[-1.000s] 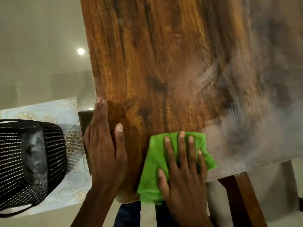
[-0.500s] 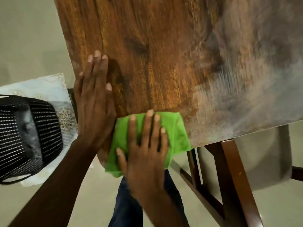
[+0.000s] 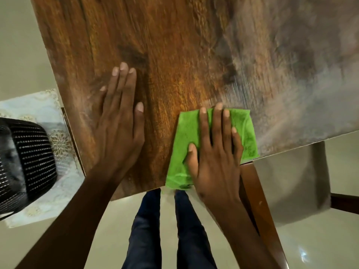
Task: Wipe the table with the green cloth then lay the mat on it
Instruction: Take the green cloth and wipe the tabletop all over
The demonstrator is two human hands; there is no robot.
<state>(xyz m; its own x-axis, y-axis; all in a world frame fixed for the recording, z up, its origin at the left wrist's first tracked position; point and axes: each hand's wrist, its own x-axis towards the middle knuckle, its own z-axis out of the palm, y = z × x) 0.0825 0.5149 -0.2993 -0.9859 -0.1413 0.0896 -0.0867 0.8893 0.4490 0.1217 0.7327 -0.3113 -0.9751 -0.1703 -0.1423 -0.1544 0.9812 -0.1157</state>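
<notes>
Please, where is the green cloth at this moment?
In the head view, the green cloth lies on the near edge of the wooden table, right of centre, flat under the right hand. The left hand rests beside it on bare wood.

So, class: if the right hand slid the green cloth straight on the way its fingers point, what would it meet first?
Nothing, it seems: ahead of the right hand and green cloth lies only bare wooden table, up to the frame's top edge.
</notes>
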